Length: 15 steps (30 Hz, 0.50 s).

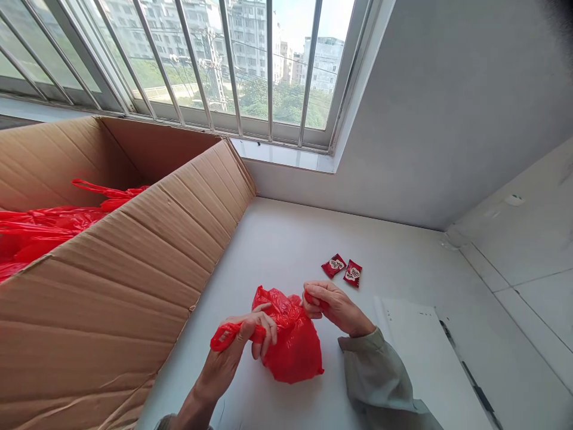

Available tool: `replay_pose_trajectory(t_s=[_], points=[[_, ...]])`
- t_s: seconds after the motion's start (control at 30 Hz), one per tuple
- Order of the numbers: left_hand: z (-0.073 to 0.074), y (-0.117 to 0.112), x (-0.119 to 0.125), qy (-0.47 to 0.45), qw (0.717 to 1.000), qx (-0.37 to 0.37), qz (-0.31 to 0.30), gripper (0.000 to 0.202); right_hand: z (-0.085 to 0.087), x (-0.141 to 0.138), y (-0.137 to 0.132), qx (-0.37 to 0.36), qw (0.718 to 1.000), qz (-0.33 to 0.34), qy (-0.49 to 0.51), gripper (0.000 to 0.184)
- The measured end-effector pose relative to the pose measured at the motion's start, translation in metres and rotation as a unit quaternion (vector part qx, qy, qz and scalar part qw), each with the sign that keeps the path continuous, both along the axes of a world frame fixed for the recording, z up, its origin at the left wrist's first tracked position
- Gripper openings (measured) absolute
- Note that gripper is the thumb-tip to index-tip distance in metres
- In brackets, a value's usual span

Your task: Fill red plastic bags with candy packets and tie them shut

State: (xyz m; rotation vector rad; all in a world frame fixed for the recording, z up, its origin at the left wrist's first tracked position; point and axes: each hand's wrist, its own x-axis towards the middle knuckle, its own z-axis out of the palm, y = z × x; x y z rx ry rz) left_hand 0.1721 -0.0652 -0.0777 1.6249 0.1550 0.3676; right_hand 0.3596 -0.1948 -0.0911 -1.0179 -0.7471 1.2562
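Observation:
A bulging red plastic bag (293, 352) rests on the white table (286, 233) between my hands. My left hand (250, 337) is closed round one of its handles, and a loop of red plastic sticks out past the thumb. At the bag's upper right, my right hand (329, 301) pinches the other handle between thumb and fingers. The neck of the bag is gathered and wrinkled between the two hands. Its contents are hidden. Just beyond my right hand lie two small dark red packets, a left one (333, 266) and a right one (353, 273).
A large open cardboard box (134, 286) stands at the left, with more red plastic bags (58, 224) inside. Behind the table are a grey wall (403, 119) and a barred window (250, 65). A flat white panel (425, 358) lies at the right.

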Motion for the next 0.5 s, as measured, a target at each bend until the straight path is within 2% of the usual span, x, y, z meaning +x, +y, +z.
replay_pose_trajectory(t_s=[0.2,0.3,0.37,0.5], points=[[0.022,-0.008,0.008,0.027,0.993,0.088,-0.068,0.057,-0.007,-0.016,0.015,-0.004,0.999,-0.033,-0.043,0.042],[0.025,-0.012,0.014,0.023,0.988,0.107,-0.107,0.06,-0.005,-0.022,0.019,-0.006,0.998,-0.036,-0.056,0.04],[0.019,-0.015,0.018,0.021,0.992,0.092,-0.083,0.058,-0.006,-0.022,0.02,-0.009,0.998,-0.039,-0.05,0.041],[-0.002,-0.023,0.02,0.019,0.998,0.049,0.024,0.054,-0.014,-0.016,0.022,-0.014,0.998,-0.067,-0.01,0.044]])
